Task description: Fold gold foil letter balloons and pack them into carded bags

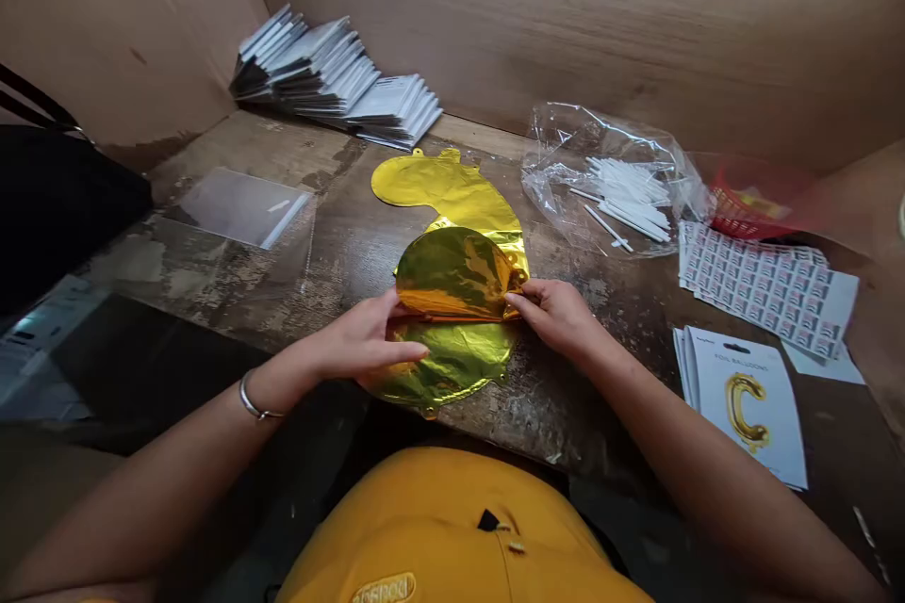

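Observation:
A flat gold foil balloon lies on the worn wooden table, with its near part folded over on itself. My left hand pinches the fold at its left edge, fingers closed on the foil. On the right side of the fold, my right hand grips the foil between thumb and fingers. The far end of the balloon lies flat toward the back wall.
Stacks of packaged cards lean at the back left. A clear sleeve lies at the left. A clear bag of white sticks, a red basket, sticker sheets and printed balloon cards sit at the right.

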The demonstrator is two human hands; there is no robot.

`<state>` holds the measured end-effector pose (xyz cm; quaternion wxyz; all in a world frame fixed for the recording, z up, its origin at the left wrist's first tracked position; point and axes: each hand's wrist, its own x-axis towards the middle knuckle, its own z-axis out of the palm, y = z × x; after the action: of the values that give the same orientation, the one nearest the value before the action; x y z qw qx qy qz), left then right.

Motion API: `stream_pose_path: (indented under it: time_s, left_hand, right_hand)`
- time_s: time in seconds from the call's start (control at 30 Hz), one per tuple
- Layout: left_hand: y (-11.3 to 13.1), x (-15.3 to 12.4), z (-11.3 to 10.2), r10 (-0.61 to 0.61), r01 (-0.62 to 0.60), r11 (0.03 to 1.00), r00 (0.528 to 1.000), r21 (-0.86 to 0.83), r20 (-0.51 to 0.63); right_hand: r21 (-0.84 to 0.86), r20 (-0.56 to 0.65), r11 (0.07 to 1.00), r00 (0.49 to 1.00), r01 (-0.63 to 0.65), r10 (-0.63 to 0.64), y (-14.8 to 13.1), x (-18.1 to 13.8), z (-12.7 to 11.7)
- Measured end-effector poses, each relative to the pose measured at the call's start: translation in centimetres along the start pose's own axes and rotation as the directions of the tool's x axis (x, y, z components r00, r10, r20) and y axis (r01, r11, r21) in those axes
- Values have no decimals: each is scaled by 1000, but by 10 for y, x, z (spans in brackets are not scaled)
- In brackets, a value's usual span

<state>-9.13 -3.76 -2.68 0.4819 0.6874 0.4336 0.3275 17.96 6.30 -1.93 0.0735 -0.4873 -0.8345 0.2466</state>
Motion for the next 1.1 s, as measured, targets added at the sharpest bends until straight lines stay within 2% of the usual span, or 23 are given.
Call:
stream_pose_path:
  time_s: [0.07,0.17,0.23,0.27,0.33,0.43,0.57,0.63,0.7,0.77,0.8,0.87,0.93,0.97,1.0,1.03,1.1]
  left_hand:
    - [-5,2,12,-53,67,996,979,64,-196]
    - [-9,10,26,-93,185,969,886,162,-453]
    - [-10,17,30,-79,237,944,840,232,-537]
    - [-10,19,30,-74,253,931,836,264,-543]
    - [-8,22,29,-59,263,904,858,338,-511]
    - [1,23,24,-7,235,809,921,539,-390]
    - [19,29,21,72,218,513,953,831,-294]
    - [21,37,24,147,160,438,958,885,-246]
    - [14,46,28,129,103,437,976,894,-176]
    - [3,52,31,1,108,460,993,881,-122]
    - [-3,54,33,-64,124,469,992,874,-106]
    - [-11,55,35,-132,138,482,988,865,-84]
    - [-14,53,35,-141,132,485,987,865,-72]
    - [-13,51,35,-136,124,486,988,865,-65]
    - [-12,50,33,-130,115,488,990,865,-58]
    - [-10,50,30,-128,106,491,991,865,-49]
    - [-4,51,22,-156,114,492,987,863,-41]
  right_hand:
    - [-94,2,994,999,-48,48,-5,11,-1]
    - [-193,11,978,996,-82,86,-12,22,-3]
    - [-235,22,967,994,-100,108,-16,24,-4]
    - [-251,31,962,993,-106,117,-17,25,-5]
    - [-270,50,957,991,-107,125,-20,25,-6]
    - [-284,84,954,989,-94,123,-23,25,-9]
    - [-323,106,944,989,-65,105,-25,27,-10]
    - [-346,109,936,989,-60,104,-26,28,-10]
    - [-366,123,929,986,-62,114,-26,26,-11]
    - [-394,140,917,982,-64,129,-27,23,-12]
    - [-416,102,907,988,-64,117,-29,21,-12]
    - [-448,-85,893,996,-36,-2,-32,17,-9]
    - [-462,-216,882,952,94,-215,-35,16,0]
    - [-456,-199,870,931,187,-305,-36,17,7]
    - [-438,-127,855,923,276,-363,-35,19,15]
    - [-414,-32,843,921,342,-389,-34,21,23]
    - [-386,100,842,924,377,-368,-30,25,37]
